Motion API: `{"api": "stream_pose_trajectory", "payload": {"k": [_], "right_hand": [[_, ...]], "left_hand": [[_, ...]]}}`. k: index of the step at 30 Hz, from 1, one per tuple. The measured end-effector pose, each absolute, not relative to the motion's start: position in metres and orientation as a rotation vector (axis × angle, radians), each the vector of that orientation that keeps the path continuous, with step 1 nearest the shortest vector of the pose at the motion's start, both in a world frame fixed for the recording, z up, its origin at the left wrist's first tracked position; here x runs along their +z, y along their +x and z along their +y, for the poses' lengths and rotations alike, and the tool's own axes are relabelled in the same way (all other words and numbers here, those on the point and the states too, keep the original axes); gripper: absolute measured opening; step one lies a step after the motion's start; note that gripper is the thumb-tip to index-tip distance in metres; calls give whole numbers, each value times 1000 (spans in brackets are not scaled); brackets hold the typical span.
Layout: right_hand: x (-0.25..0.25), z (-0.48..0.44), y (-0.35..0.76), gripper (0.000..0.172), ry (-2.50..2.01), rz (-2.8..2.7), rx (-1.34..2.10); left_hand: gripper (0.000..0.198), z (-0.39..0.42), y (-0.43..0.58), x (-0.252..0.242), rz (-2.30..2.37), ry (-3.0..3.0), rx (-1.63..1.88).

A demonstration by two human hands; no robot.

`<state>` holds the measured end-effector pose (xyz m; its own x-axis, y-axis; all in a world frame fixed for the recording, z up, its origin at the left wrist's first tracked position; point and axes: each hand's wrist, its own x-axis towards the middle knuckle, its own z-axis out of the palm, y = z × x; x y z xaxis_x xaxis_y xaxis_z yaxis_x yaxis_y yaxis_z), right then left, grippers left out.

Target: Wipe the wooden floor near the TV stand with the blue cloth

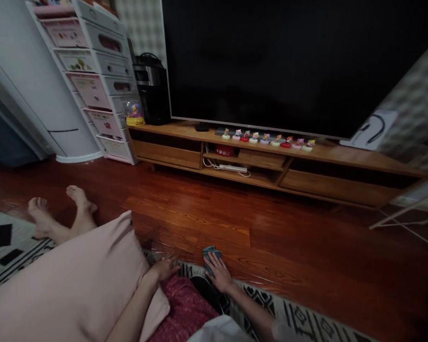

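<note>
On blue cloth [210, 250], the right hand [219, 275] splays.

Dimly lit, a wooden TV stand [167, 153] lines the far edge of the red-brown floor [292, 228], before patterned wallpaper [139, 26].

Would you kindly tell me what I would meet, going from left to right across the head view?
Drawer tower, left hand, right hand resting on a blue-green cloth, row of figurines, white panel with a dark curved shape.
</note>
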<state>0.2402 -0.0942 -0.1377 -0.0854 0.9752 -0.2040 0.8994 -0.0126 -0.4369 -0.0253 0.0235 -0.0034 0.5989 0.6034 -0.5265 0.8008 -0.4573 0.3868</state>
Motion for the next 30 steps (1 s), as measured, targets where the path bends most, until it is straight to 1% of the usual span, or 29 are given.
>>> {"api": "stream_pose_trajectory", "payload": {"k": [3,8,11,14,19,23,26,30], "right_hand": [[-131,-83,247,59,-2085,-2033,703],[-100,-3,259,61,-2243,-1946,698],[-87,27,259,62,-2272,-1939,725],[-89,19,255,62,-2235,-2002,724],[-124,-62,247,63,-2005,-2229,724],[-140,-106,245,60,-1981,-2249,664],[-129,-85,245,58,-2034,-2211,591],[-99,-15,240,60,-2170,-2133,604]], "left_hand": [[60,24,-25,-4,1105,2204,-417],[61,23,-24,-2,1116,2217,-426],[60,22,-23,0,1135,2229,-443],[61,22,-23,0,1163,2231,-443],[62,22,-23,-6,1147,2206,-415],[61,23,-23,-9,1123,2200,-417],[61,23,-24,-8,1112,2200,-428],[61,23,-25,-3,1119,2210,-437]]}}
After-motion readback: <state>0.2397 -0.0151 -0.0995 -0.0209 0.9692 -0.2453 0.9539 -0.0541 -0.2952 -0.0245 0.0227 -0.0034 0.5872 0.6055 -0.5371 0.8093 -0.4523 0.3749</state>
